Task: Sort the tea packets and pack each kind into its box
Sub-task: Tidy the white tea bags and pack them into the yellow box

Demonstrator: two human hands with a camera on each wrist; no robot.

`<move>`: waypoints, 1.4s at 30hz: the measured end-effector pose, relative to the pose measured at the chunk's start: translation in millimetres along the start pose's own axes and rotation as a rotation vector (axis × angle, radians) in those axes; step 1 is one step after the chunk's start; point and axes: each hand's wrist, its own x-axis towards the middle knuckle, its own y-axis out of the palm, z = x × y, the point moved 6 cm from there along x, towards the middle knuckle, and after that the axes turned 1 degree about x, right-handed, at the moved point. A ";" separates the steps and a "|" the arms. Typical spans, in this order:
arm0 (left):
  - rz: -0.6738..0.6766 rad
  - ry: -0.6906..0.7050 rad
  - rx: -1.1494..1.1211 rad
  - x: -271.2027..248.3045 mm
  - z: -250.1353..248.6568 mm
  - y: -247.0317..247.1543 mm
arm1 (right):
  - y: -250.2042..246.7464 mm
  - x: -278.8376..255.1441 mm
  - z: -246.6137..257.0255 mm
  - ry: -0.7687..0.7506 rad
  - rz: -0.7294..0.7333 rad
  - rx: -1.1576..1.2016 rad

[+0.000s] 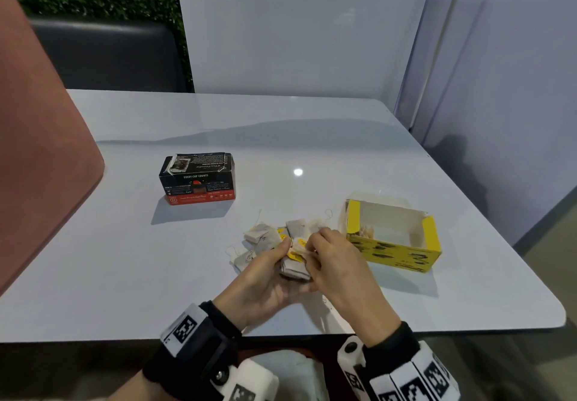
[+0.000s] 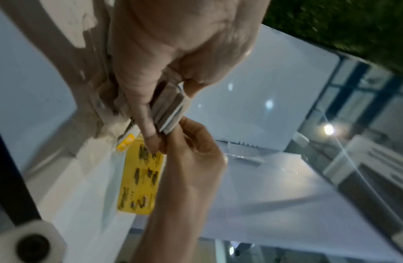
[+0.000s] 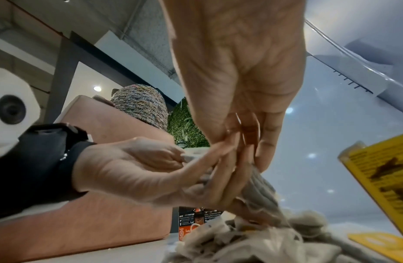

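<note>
Both hands on tea bags, over the pile.
Your left hand [image 1: 260,279] grips a bag stack [image 1: 293,268]; right hand [image 1: 335,258] pinches its tags. Yellow box [image 1: 396,250] just right of hands, open.

Glossy smooth table [image 1: 312,150]; matt paper tea bags [image 1: 262,235].

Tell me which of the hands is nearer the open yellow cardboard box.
Right. The right hand works just beside the open yellow cardboard box, at its near left corner; the left hand sits farther left, beyond the right.
</note>
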 end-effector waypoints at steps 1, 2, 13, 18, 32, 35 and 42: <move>0.015 -0.034 -0.039 0.6 1.1 -1.0 | -3.2 0.5 -2.7 0.010 -0.052 -0.007; 0.026 -0.062 -0.071 1.4 1.9 -2.7 | -9.6 1.5 -4.3 0.024 -0.102 0.010; 0.115 -0.073 -0.146 1.7 -3.0 3.6 | -5.3 -13.9 11.8 -0.203 -0.009 0.012; 0.129 -0.057 -0.114 2.8 -1.7 3.7 | -6.6 -7.8 2.5 -0.118 0.040 0.136; 0.121 -0.049 -0.127 -3.1 -2.8 6.1 | -4.8 -13.6 22.5 -0.145 -0.100 -0.017; 0.123 -0.028 -0.141 -3.8 -4.9 6.9 | -8.5 -14.6 19.5 -0.141 -0.023 0.110; 0.111 0.074 -0.057 -9.4 -15.2 2.4 | -33.7 -11.2 18.9 -0.111 -0.106 0.487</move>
